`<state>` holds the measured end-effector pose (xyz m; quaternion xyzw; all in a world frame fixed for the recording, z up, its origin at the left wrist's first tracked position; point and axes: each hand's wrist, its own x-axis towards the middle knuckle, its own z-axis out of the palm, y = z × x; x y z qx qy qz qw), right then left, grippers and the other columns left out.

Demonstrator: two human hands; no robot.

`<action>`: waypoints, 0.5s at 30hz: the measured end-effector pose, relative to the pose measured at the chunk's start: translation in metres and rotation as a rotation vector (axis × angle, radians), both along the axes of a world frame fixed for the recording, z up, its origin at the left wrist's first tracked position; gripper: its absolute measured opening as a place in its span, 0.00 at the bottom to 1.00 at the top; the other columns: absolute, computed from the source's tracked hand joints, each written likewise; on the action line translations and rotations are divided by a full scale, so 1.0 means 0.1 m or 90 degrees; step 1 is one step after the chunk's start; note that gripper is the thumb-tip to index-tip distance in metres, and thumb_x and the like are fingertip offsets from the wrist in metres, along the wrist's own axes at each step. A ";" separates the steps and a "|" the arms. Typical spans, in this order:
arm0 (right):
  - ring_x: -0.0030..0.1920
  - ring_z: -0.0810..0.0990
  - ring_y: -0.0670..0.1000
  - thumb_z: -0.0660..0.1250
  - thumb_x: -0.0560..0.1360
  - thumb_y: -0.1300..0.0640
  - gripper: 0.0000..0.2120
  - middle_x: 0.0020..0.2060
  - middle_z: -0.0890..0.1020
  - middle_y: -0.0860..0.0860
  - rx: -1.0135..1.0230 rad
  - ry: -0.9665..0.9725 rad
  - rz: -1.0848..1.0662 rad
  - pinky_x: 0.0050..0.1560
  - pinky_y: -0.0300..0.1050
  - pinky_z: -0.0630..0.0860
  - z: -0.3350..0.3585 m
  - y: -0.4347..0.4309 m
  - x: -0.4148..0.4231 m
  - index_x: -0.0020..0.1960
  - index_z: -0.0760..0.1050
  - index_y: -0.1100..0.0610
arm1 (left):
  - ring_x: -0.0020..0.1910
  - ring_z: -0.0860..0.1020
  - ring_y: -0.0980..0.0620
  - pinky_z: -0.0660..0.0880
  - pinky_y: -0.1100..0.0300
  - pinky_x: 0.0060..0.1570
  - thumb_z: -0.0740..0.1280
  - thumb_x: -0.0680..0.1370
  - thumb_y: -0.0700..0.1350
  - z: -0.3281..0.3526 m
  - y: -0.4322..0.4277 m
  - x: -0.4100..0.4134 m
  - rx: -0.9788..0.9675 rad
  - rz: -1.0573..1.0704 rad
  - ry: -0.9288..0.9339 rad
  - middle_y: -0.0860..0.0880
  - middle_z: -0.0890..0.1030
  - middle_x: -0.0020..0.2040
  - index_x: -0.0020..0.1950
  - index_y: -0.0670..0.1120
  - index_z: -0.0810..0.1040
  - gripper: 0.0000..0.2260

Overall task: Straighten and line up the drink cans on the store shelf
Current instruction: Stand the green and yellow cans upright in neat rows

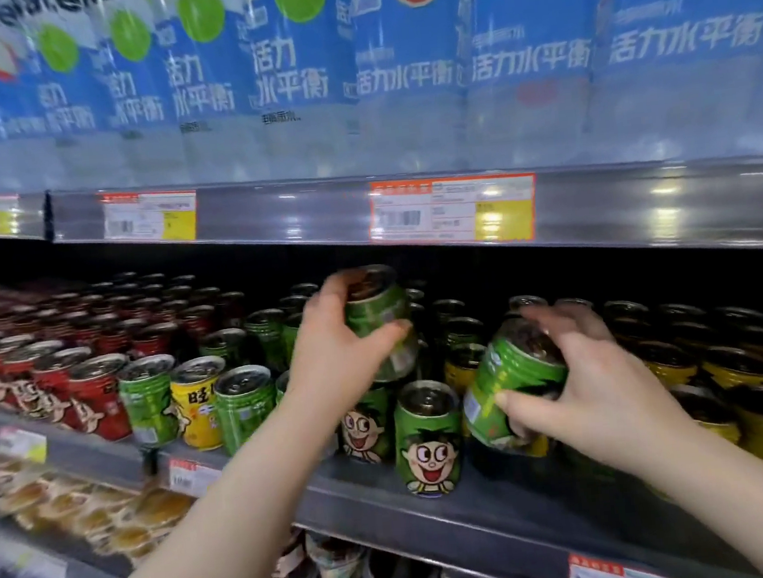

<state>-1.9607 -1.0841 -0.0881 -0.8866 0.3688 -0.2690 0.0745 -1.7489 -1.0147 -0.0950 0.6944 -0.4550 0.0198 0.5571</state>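
Two green cans are off the middle shelf (440, 528). The raised green can (379, 307) is lifted above the rows near the centre, and the left hand (334, 354) grips it, fingers curled over its top and thumb across its side. To the right, the tilted green can (514, 378) leans left, and the right hand (599, 389) grips it, thumb low on the label and fingers curled over the top. Between them, at the near edge, an upright green can (426, 438) shows a cartoon face. Red cans (97, 400) fill the left, with one yellow can (198, 409) among green ones. More yellow cans (753, 393) stand on the right. Blue-labelled bottles (394, 54) line the shelf above, over an orange price tag (451, 210).
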 end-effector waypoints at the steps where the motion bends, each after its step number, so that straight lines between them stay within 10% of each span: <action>1: 0.65 0.71 0.53 0.70 0.62 0.40 0.42 0.69 0.62 0.49 -0.009 -0.013 0.001 0.60 0.42 0.68 0.05 -0.01 0.10 0.72 0.58 0.46 | 0.57 0.75 0.49 0.70 0.57 0.62 0.74 0.63 0.55 0.01 0.00 0.16 -0.001 0.016 0.007 0.47 0.75 0.58 0.64 0.52 0.69 0.32; 15: 0.69 0.67 0.54 0.73 0.65 0.45 0.41 0.71 0.61 0.53 0.044 -0.058 0.033 0.65 0.43 0.67 0.12 -0.29 1.81 0.73 0.58 0.48 | 0.58 0.77 0.44 0.75 0.56 0.54 0.75 0.66 0.49 0.05 -0.22 1.42 0.250 0.056 -0.053 0.42 0.78 0.60 0.69 0.42 0.66 0.35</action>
